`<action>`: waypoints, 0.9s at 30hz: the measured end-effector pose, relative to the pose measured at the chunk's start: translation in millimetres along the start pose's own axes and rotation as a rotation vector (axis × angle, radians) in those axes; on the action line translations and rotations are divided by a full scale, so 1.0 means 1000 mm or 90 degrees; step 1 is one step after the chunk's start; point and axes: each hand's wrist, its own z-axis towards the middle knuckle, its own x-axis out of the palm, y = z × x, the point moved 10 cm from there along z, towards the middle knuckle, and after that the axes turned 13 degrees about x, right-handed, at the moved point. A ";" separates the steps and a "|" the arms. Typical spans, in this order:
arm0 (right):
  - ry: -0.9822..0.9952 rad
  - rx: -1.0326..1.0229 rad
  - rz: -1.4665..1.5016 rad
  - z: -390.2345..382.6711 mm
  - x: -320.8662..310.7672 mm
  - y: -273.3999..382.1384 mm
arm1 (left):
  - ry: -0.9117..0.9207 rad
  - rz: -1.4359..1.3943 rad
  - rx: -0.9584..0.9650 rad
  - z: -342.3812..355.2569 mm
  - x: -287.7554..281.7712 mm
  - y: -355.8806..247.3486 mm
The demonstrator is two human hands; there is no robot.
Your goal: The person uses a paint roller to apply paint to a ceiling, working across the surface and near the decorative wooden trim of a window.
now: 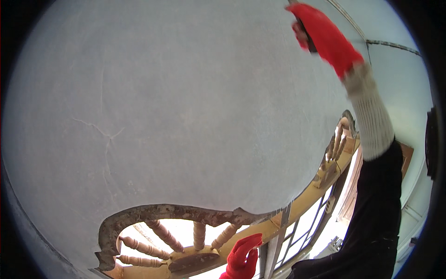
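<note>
My right hand (325, 39), in a red glove with a pale knitted cuff, is raised at the upper right against the large grey plastered surface (195, 93), closed round a dark-handled tool (303, 32) whose far end is hard to make out at the frame's top. The plaster has fine branching cracks at left. Low in the middle, my left hand (241, 255), also red-gloved, has loosely curved fingers with nothing visible in them. It is just in front of a yellow beam (295, 200); whether it touches it I cannot tell.
Carved wooden spindles (200, 235) fan out in bright curved openings along the plaster's rough lower edge (162, 211). Beneath the beam at right are barred windows (302, 232). A pale wall (399, 93) with dark seams, a brown wooden frame (406, 156) and a dark object (430, 142) stand at far right.
</note>
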 end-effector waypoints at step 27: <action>0.055 0.566 -0.026 -0.540 0.121 -0.180 | 0.335 -0.033 0.008 -0.026 0.026 -0.031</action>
